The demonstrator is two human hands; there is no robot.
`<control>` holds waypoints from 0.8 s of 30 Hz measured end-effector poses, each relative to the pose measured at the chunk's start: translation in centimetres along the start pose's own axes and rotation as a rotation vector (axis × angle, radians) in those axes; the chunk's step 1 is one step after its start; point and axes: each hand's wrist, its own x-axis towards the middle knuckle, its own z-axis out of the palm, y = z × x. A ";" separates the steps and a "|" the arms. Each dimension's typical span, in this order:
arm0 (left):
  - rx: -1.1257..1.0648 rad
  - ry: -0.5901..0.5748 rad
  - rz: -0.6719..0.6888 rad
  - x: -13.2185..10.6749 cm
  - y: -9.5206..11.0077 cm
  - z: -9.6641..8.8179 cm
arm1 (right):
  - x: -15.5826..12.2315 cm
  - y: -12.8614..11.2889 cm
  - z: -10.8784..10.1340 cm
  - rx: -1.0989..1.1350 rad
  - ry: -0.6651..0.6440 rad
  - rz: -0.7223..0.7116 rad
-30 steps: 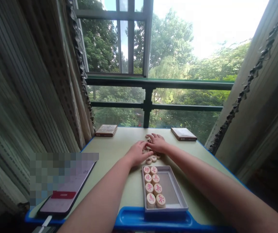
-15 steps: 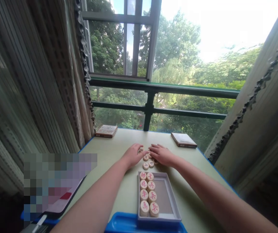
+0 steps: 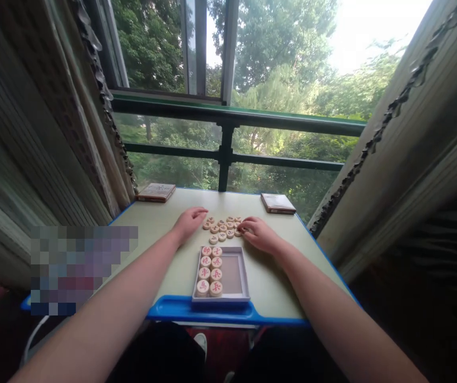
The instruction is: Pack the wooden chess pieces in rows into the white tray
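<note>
Several round wooden chess pieces [image 3: 223, 227] lie loose in a cluster on the pale green table [image 3: 160, 255]. My left hand [image 3: 189, 221] rests flat at the cluster's left edge, fingers stretched out. My right hand [image 3: 258, 234] lies at its right edge, fingertips curled against the nearest pieces. Just in front stands a shallow grey box [image 3: 234, 274] with several red-marked pieces [image 3: 210, 270] laid in two columns along its left side.
Two flat brown boxes sit at the far corners, one left [image 3: 155, 192] and one right [image 3: 278, 203]. A blue rim [image 3: 212, 314] edges the table's near side. A window railing [image 3: 228, 114] runs behind, curtains hang on both sides. A blurred patch covers the near left.
My hands have drawn apart to either side, uncovering the spread cluster of loose pieces. The camera has pulled back and tilted, so the table looks smaller and lower.
</note>
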 end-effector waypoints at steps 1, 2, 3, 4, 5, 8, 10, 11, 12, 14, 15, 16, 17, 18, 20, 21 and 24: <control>-0.032 0.048 -0.062 0.2 -0.2 -0.1 | -0.1 0.0 0.0 -0.003 0.015 -0.016; -0.041 0.105 -0.122 0.3 -0.2 -0.2 | -0.2 0.0 0.1 -0.013 0.036 -0.026; -0.038 0.137 -0.167 0.4 -0.2 -0.3 | -0.2 0.0 0.1 -0.024 0.057 -0.036; -0.027 0.144 -0.206 0.5 0.0 -0.2 | -0.3 -0.1 0.2 -0.033 0.071 -0.052; -0.011 0.119 -0.243 0.5 0.3 -0.1 | -0.3 -0.1 0.3 -0.040 0.076 -0.073; 0.033 -0.030 -0.321 0.3 1.5 0.6 | -0.2 -0.4 0.6 -0.047 0.041 -0.145; 0.113 -0.033 -0.282 0.0 1.8 1.1 | -0.1 -0.5 0.8 -0.051 0.027 -0.166; 0.164 -0.009 -0.225 -0.2 1.8 1.2 | -0.1 -0.5 0.8 -0.051 0.030 -0.168; 0.200 0.010 -0.158 -0.3 1.5 1.1 | -0.1 -0.5 0.9 -0.050 0.034 -0.169; 0.281 0.018 -0.085 -0.3 0.7 0.6 | 0.0 -0.5 0.9 -0.042 0.045 -0.171; 0.315 0.029 -0.072 -0.2 0.3 0.2 | 0.0 -0.5 0.9 -0.035 0.049 -0.172; 0.337 0.030 -0.074 -0.1 -0.1 -0.2 | 0.0 -0.6 0.9 -0.027 0.051 -0.170; 0.362 0.016 -0.061 0.1 -0.4 -0.6 | 0.0 -0.6 0.9 -0.021 0.050 -0.165; 0.396 0.022 -0.041 0.2 -0.5 -0.8 | 0.0 -0.6 0.9 -0.022 0.043 -0.154; 0.468 -0.012 0.024 0.3 -0.6 -1.0 | 0.1 -0.7 0.9 -0.048 0.027 -0.105; 0.498 -0.028 0.055 0.3 -0.5 -1.0 | 0.1 -0.7 0.9 -0.067 0.022 -0.075; 0.533 -0.033 0.077 0.3 -0.2 -0.7 | 0.2 -0.7 0.8 -0.102 0.005 -0.016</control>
